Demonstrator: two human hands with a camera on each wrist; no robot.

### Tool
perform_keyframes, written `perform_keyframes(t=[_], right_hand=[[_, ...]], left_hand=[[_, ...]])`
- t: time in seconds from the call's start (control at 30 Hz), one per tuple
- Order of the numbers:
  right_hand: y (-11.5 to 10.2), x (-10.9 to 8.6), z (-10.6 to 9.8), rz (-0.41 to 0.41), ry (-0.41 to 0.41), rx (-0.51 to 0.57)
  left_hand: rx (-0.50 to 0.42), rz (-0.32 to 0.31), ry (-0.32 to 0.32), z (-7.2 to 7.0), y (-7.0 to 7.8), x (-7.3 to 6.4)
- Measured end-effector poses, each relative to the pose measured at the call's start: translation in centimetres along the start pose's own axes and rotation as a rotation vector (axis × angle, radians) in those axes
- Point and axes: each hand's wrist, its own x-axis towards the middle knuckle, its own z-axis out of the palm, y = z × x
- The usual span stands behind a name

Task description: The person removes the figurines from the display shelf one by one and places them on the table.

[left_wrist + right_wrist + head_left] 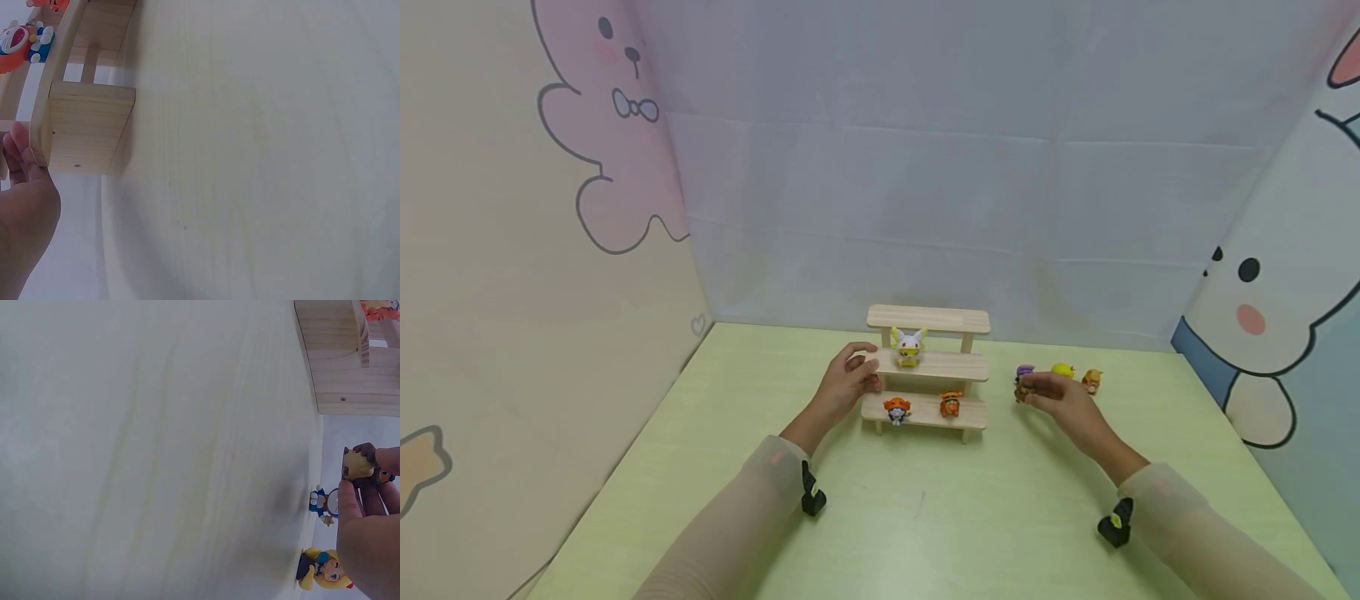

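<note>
A three-tier wooden display stand [928, 318] stands near the back of the table. My left hand [838, 387] grips its left end by the middle tier, thumb and fingers around the board's edge. Right of the stand, my right hand [1070, 408] pinches a small brown figurine with a tan belly [357, 464] between thumb and fingers. A white-and-yellow figurine [908, 348] sits on the middle tier. The bottom tier bears an orange figurine with a blue-and-white body [897, 410] on the left and an orange striped figurine [951, 403] on the right.
Beyond the right hand, a purple-topped figurine [1024, 371], a yellow one [1062, 369] and a golden-brown one [1092, 381] stand on the pale green table [880, 533]. A cloth-like backdrop [865, 167] rises behind the table, with cartoon-printed walls on both sides.
</note>
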Motion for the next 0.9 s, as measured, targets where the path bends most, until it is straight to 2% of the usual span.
perform_keyframes(t=[0.6, 0.9], right_hand=[[2.0, 0.6, 0.2, 0.005, 0.003, -0.012], [2.3, 0.5, 0.2, 0.001, -0.007, -0.004]], left_hand=[[0.000, -0.007, 0.004, 0.1, 0.1, -0.1], [-0.003, -0.008, 0.005, 0.1, 0.0, 0.0]])
